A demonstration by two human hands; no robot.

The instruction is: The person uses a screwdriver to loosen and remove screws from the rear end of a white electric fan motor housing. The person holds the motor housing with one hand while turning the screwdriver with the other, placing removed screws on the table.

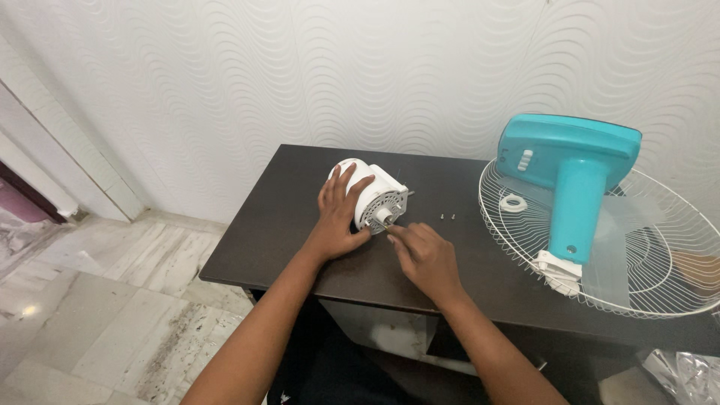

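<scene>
Where the pale marble floor [90, 315] fills the left of the view, a wall [300, 67] with a wavy raised pattern rises behind a dark brown tabletop [285, 225]. On that tabletop, toward its left half, lies a white fan motor housing [379, 191], turned on its side with its round, vented face and short shaft [384, 217] pointing toward the person. The left hand [339, 214] rests over the housing from the near side, its fingers [343, 182] spread and laid flat across the white casing, pressing on it rather than wrapping around it. Just to the right, the right hand [424, 255] lies low on the tabletop with its fingers [397, 234] drawn together at the tip of the shaft; they seem pinched on something small there, though what it is cannot be made out. Beyond that hand, two small screws [448, 217] lie loose on the dark surface, apart from both hands. Further right, a white wire fan guard [637, 292] lies flat, overhanging the right edge of the tabletop. Inside it sit a small white ring [514, 202], a clear fan blade [622, 255], and a turquoise fan stand [574, 180] whose base tilts up against the wall, its neck ending in a white joint [559, 270]. Crumpled clear plastic [686, 375] shows at the lower right corner.
</scene>
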